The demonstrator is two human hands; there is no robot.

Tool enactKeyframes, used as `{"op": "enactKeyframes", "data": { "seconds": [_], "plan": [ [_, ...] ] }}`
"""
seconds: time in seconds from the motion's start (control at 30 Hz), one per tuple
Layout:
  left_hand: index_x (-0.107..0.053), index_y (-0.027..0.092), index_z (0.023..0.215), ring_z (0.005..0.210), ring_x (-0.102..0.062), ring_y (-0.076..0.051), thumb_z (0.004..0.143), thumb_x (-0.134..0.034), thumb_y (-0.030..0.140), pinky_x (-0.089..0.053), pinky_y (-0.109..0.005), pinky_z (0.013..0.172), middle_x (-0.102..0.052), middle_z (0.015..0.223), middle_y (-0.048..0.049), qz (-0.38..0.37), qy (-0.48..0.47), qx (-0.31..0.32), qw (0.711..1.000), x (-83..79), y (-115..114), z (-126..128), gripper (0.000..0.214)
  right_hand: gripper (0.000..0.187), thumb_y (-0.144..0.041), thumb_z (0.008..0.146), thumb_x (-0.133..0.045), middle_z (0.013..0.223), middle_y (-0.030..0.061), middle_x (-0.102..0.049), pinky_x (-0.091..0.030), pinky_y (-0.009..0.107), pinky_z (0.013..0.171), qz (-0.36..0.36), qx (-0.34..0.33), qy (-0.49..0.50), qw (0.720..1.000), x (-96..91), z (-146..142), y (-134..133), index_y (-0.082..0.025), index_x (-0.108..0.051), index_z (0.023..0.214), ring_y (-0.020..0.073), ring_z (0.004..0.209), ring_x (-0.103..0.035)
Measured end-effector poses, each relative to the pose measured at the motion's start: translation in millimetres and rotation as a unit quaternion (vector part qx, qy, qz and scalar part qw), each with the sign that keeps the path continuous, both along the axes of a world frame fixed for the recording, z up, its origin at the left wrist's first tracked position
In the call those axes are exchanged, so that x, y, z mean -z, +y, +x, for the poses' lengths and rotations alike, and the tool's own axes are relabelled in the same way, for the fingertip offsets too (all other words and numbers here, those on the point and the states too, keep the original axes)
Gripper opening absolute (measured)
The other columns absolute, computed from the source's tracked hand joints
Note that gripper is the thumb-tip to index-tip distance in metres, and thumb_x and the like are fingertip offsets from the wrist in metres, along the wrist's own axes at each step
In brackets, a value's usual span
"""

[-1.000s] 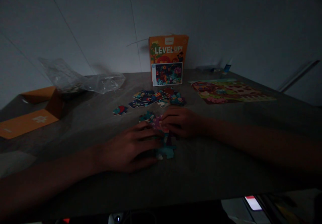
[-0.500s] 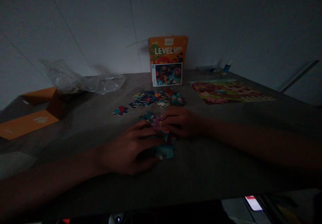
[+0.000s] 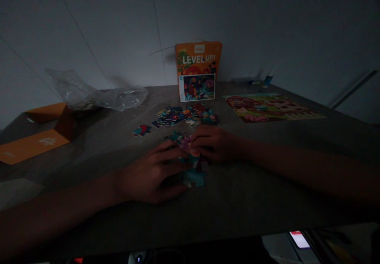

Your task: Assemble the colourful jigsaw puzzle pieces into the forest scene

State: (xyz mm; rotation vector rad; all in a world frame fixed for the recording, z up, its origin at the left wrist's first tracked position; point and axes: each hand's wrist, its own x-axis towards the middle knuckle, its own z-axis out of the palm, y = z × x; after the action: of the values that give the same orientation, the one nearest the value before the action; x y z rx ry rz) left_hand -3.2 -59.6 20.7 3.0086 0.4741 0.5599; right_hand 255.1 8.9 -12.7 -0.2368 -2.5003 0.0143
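Note:
Several joined puzzle pieces [image 3: 194, 178] in teal, pink and purple lie on the table in front of me, partly covered by my hands. Fingers spread, my left hand [image 3: 157, 173] rests on the left side of these joined pieces. From the right, my right hand [image 3: 212, 143] has its fingers bent and closed at a pinkish puzzle piece [image 3: 194, 152] near the upper part of the group; the fingertips are partly hidden. Beyond the hands is a heap of loose puzzle pieces [image 3: 175, 115], and one separate piece [image 3: 141, 130] lies to its left.
An orange box [image 3: 198, 54] stands upright at the back, a picture card [image 3: 198, 88] leaning on it. A finished farm puzzle [image 3: 273, 107] lies at right, near a small bottle [image 3: 268, 78]. At left are an open orange box part [image 3: 35, 147] and clear plastic bags [image 3: 124, 97].
Both hands stay almost in place; my left fingers have shifted very slightly on the joined pieces. The loose pieces have not moved.

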Motion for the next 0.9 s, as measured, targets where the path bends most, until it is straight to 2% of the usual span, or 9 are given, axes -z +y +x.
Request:
{"op": "enactKeyframes", "data": {
  "seconds": [0.1,0.17,0.3,0.37,0.57,0.7,0.77,0.9],
  "plan": [
    [-0.067,0.017,0.13,0.125,-0.061,-0.028,0.096,-0.065,0.031,-0.045,-0.046,0.114,-0.065,0.137,-0.0123,-0.002,-0.006,0.006,1.0,2.5,6.0,-2.5,0.036,0.02,-0.02,0.097,-0.053,0.094,0.0108,-0.073,-0.053,0.032,0.08,-0.007,0.044,-0.002,0.999,0.8,0.8,0.0,-0.015,-0.072,0.093,0.0197,0.089,-0.066],
    [-0.067,0.018,0.129,0.125,-0.06,-0.028,0.098,-0.063,0.031,-0.046,-0.047,0.113,-0.066,0.136,-0.0123,-0.001,-0.007,-0.004,1.0,5.3,12.0,-5.6,0.035,0.021,-0.018,0.094,-0.053,0.09,0.0104,-0.074,-0.051,0.031,0.077,-0.013,0.112,0.013,0.994,0.9,2.2,0.3,-0.015,-0.073,0.091,0.0195,0.085,-0.067],
    [-0.07,0.019,0.126,0.124,-0.06,-0.028,0.1,-0.059,0.028,-0.05,-0.047,0.108,-0.068,0.13,-0.0116,-0.006,-0.017,-0.051,0.999,12.4,27.1,-13.5,0.03,0.021,-0.018,0.087,-0.056,0.073,0.0059,-0.073,-0.044,0.029,0.067,-0.061,0.286,0.026,0.956,-1.0,5.4,1.6,-0.015,-0.076,0.089,0.0174,0.066,-0.065],
    [-0.07,0.02,0.126,0.124,-0.061,-0.027,0.101,-0.056,0.027,-0.052,-0.047,0.107,-0.068,0.129,-0.0116,-0.013,-0.025,-0.075,0.997,15.0,33.7,-16.7,0.029,0.021,-0.02,0.086,-0.058,0.066,0.0044,-0.071,-0.04,0.028,0.063,-0.094,0.335,-0.01,0.937,-2.9,5.7,2.1,-0.015,-0.077,0.087,0.0161,0.06,-0.062],
    [-0.071,0.018,0.126,0.12,-0.065,-0.028,0.102,-0.053,0.031,-0.054,-0.049,0.105,-0.069,0.128,-0.0134,-0.021,-0.021,-0.128,0.991,16.7,40.9,-19.1,0.033,0.026,-0.019,0.084,-0.061,0.074,0.0045,-0.074,-0.039,0.027,0.065,-0.141,0.32,-0.083,0.933,-7.6,1.7,0.9,-0.016,-0.078,0.103,0.0161,0.066,-0.064],
    [-0.073,0.018,0.123,0.118,-0.065,-0.03,0.101,-0.052,0.035,-0.054,-0.051,0.104,-0.071,0.124,-0.0125,-0.019,-0.021,-0.197,0.98,19.2,44.2,-20.3,0.034,0.025,-0.025,0.089,-0.059,0.076,0.0072,-0.075,-0.038,0.028,0.063,-0.143,0.404,-0.101,0.898,-11.8,-3.0,-3.7,-0.016,-0.077,0.104,0.0191,0.07,-0.066],
    [-0.072,0.018,0.124,0.119,-0.065,-0.03,0.1,-0.053,0.039,-0.054,-0.051,0.106,-0.071,0.124,-0.012,-0.022,-0.022,-0.223,0.974,21.2,46.6,-21.7,0.037,0.024,-0.027,0.09,-0.058,0.079,0.0082,-0.076,-0.038,0.028,0.064,-0.141,0.421,-0.11,0.889,-13.5,-4.8,-5.6,-0.016,-0.076,0.101,0.0204,0.073,-0.068],
    [-0.072,0.017,0.125,0.121,-0.064,-0.031,0.1,-0.052,0.043,-0.053,-0.052,0.108,-0.071,0.125,-0.0127,-0.019,-0.018,-0.237,0.971,22.8,48.8,-23.8,0.041,0.02,-0.023,0.089,-0.059,0.084,0.0079,-0.077,-0.04,0.027,0.066,-0.146,0.397,-0.109,0.9,-13.2,-5.1,-5.5,-0.015,-0.075,0.098,0.0191,0.075,-0.068]
  ]
}}
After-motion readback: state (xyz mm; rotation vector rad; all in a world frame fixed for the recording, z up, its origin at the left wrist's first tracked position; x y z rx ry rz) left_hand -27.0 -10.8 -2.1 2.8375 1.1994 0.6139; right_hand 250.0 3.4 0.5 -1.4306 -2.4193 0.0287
